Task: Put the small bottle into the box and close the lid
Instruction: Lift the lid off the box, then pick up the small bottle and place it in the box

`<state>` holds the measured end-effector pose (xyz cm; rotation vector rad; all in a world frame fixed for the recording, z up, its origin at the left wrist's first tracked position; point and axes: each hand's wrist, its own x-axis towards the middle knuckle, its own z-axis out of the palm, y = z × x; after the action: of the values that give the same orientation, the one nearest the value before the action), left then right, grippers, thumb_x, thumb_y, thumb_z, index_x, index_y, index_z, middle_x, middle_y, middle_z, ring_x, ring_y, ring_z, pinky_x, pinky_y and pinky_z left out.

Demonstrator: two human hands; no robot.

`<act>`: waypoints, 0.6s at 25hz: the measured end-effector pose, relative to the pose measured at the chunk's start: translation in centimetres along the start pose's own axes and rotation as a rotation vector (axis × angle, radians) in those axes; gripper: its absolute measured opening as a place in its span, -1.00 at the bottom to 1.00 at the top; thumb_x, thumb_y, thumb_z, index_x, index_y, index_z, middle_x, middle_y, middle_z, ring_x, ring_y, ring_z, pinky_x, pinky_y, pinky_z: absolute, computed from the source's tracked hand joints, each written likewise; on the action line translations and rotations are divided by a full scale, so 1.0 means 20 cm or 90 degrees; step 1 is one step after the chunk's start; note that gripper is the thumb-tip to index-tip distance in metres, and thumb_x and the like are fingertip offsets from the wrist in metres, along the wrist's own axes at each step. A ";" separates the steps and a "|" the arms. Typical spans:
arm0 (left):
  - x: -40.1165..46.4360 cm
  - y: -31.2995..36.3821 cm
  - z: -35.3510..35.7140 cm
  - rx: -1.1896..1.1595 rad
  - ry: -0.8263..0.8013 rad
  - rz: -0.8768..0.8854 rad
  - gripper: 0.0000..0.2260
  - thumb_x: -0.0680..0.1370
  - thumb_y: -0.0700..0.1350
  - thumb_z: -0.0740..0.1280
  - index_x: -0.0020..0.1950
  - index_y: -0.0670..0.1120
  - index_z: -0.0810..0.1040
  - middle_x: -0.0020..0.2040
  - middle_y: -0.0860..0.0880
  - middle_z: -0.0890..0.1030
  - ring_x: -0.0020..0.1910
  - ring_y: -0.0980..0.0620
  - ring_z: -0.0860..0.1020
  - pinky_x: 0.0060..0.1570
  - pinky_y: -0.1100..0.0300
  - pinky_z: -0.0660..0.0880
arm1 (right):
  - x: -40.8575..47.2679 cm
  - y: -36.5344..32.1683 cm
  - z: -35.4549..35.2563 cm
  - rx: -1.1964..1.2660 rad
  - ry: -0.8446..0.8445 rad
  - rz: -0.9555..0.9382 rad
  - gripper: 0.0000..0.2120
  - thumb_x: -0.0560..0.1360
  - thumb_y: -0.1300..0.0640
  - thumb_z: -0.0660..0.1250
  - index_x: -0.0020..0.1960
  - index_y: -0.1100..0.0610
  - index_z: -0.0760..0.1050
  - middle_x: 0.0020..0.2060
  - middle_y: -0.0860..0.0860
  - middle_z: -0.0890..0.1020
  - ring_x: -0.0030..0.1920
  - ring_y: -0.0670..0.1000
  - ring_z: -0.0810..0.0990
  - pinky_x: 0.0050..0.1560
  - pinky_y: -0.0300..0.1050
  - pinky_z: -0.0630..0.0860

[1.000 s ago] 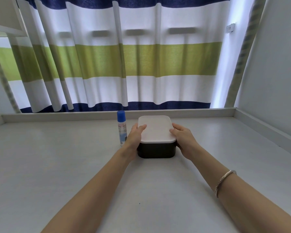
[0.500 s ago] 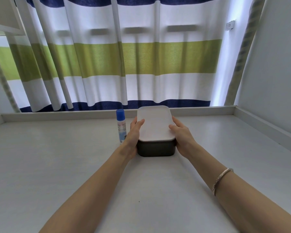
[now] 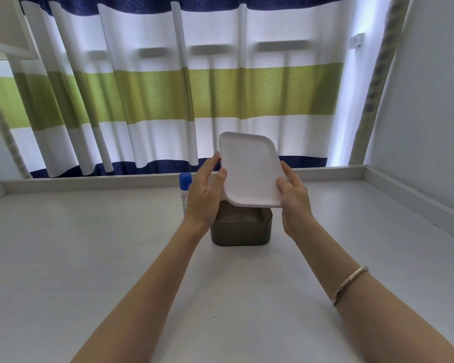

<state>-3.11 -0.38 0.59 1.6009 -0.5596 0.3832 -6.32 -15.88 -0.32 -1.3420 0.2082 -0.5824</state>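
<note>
A dark olive box point(image 3: 240, 230) stands open on the white table, near the middle. Above it the white lid point(image 3: 249, 170) is held tilted, clear of the box rim. My left hand point(image 3: 203, 195) grips the lid's left edge and my right hand point(image 3: 295, 199) grips its right edge. The small bottle point(image 3: 185, 184), with a blue cap and a white label, stands upright just left of the box, mostly hidden behind my left hand.
The white table point(image 3: 89, 258) has a raised ledge point(image 3: 89, 179) along its back and right sides. A striped curtain point(image 3: 168, 87) hangs behind the ledge. A grey wall point(image 3: 430, 113) is on the right. My right wrist wears a bracelet point(image 3: 349, 284).
The lid was resting on the box with both hands at its sides. It is now lifted off and tilted above the open box, held by both hands. The bottle has not moved.
</note>
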 end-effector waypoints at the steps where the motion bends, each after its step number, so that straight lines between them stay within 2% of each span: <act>1: 0.00 0.01 -0.02 0.082 0.080 0.082 -0.63 0.55 -0.08 0.18 0.36 -0.04 0.40 0.21 0.13 0.49 0.18 0.19 0.43 0.11 0.47 0.36 | 0.01 0.00 -0.01 0.029 0.021 0.015 -0.61 0.59 0.20 0.08 0.38 0.00 0.34 0.08 -0.04 0.51 -0.06 -0.08 0.51 -0.20 -0.31 0.51; 3: 0.00 -0.02 -0.06 0.246 0.224 0.200 -0.64 0.50 -0.14 0.26 0.30 -0.06 0.46 0.23 0.08 0.51 0.22 0.10 0.38 0.24 0.29 0.31 | 0.03 0.00 -0.04 0.091 0.059 0.063 -0.61 0.58 0.23 0.10 0.38 0.04 0.36 0.15 0.03 0.49 -0.01 -0.02 0.51 -0.08 -0.21 0.50; 5: 0.01 -0.08 -0.09 0.305 0.279 0.154 -0.54 0.46 -0.20 0.33 0.35 -0.08 0.37 0.33 -0.06 0.44 0.30 -0.01 0.34 0.32 0.14 0.27 | 0.04 0.01 -0.07 0.137 0.100 0.125 -0.63 0.58 0.23 0.11 0.35 0.03 0.40 0.12 0.04 0.49 -0.03 0.01 0.49 -0.07 -0.15 0.49; 7: 0.02 -0.15 -0.11 0.288 0.260 0.025 -0.42 0.44 -0.23 0.38 0.42 -0.09 0.25 0.39 -0.13 0.35 0.34 -0.08 0.29 0.33 0.10 0.27 | 0.05 0.02 -0.09 0.159 0.129 0.178 -0.64 0.57 0.23 0.12 0.33 0.01 0.43 0.10 0.05 0.47 0.03 0.06 0.47 0.05 -0.05 0.46; 9: 0.02 -0.21 -0.12 0.266 0.211 -0.079 -0.36 0.44 -0.25 0.39 0.44 -0.08 0.18 0.38 -0.14 0.34 0.32 -0.11 0.31 0.28 0.08 0.34 | 0.06 0.03 -0.10 0.168 0.142 0.212 -0.64 0.57 0.22 0.12 0.33 0.02 0.43 0.11 0.07 0.45 0.13 0.11 0.45 0.15 0.03 0.42; 12: 0.01 -0.27 -0.12 0.233 0.182 -0.154 -0.49 0.48 -0.26 0.34 0.38 -0.13 0.25 0.28 -0.19 0.44 0.22 -0.16 0.46 0.21 0.02 0.42 | 0.06 0.04 -0.10 0.184 0.148 0.253 -0.63 0.57 0.22 0.13 0.35 0.02 0.41 0.14 0.10 0.45 0.21 0.14 0.46 0.22 0.06 0.40; 15: 0.00 -0.27 -0.12 0.266 0.200 -0.166 -0.60 0.50 -0.25 0.32 0.32 -0.18 0.34 0.22 -0.23 0.47 0.15 -0.18 0.50 0.20 0.02 0.44 | 0.05 0.05 -0.11 0.196 0.149 0.270 -0.64 0.57 0.22 0.13 0.34 0.02 0.41 0.19 0.12 0.47 0.24 0.16 0.48 0.24 0.07 0.38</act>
<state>0.15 2.23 -3.49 1.9367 -0.0249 0.5669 -6.20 -18.16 -1.61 -0.8936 0.5565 -0.3896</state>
